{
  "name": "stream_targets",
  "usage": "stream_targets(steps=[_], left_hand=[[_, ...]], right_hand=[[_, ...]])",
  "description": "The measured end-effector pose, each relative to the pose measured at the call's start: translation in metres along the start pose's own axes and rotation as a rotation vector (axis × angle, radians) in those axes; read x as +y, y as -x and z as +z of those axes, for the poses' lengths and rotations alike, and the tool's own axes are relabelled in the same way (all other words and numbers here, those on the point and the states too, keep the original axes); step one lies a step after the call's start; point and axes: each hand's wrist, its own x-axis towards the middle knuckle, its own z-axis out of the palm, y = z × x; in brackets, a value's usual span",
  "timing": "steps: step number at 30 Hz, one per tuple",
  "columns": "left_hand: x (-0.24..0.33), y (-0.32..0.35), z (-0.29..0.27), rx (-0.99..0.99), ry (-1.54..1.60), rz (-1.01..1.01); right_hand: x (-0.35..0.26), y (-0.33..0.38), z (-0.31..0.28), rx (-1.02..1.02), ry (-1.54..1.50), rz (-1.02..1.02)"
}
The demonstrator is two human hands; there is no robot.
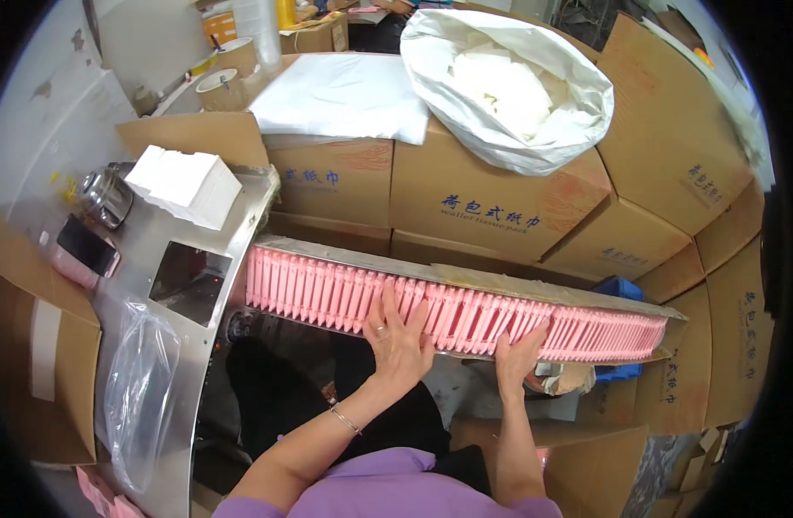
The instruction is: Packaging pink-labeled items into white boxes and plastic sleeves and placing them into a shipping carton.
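Observation:
A long row of thin pink tissue packets stands on edge in a curved metal trough in front of me. My left hand lies on the packets near the row's middle, with its fingers spread and a ring on one finger. Farther right, my right hand grips several packets at the near edge, thumb on one side and fingers on the other. The packets between my hands lean and stand more loosely. Its fingertips are partly hidden among the packets.
Left, a metal table holds a white paper stack, a phone, a metal pot and clear plastic bags. Cardboard boxes stand behind the trough, under a white sack. A blue bin sits beyond the trough's right part.

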Motion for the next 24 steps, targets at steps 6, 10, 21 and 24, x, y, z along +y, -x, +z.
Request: stream_targets(steps=[6,10,21,24], left_hand=[[-0.013,0.002,0.000,0.072,0.151,0.007],[-0.031,0.005,-0.017,0.122,0.196,0.026],[-0.068,-0.020,-0.047,-0.043,0.665,-0.672],[-0.075,-0.016,-0.041,0.041,0.262,-0.482]], right_hand=[[0.007,0.001,0.007,0.009,0.008,-0.025],[0.000,0.001,0.003,0.008,-0.036,-0.025],[0.002,-0.002,0.001,-0.003,0.001,0.009],[-0.004,-0.015,-0.012,-0.015,-0.104,0.040]])
